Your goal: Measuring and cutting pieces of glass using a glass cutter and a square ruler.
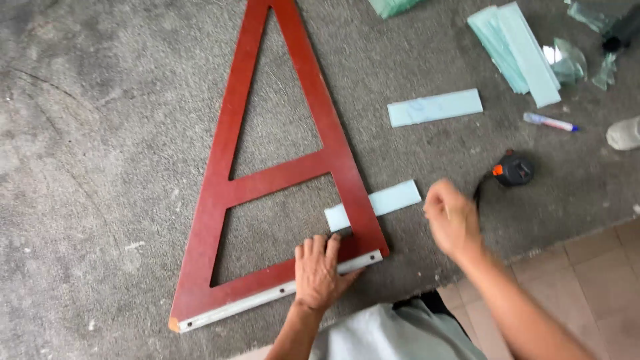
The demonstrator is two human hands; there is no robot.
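A large red wooden triangular square lies flat on a grey carpeted surface. Its bottom edge carries a pale metal strip. A pale blue-green glass strip lies under the frame's right leg, sticking out on both sides. My left hand presses flat on the frame's lower right corner, fingers spread over the wood. My right hand hovers blurred just right of the glass strip, fingers curled; I cannot tell whether it holds anything.
A second glass strip lies further back. A stack of glass strips and broken glass pieces sit at the top right. A marker pen and a black and orange tape measure lie right. Tiled floor borders the carpet.
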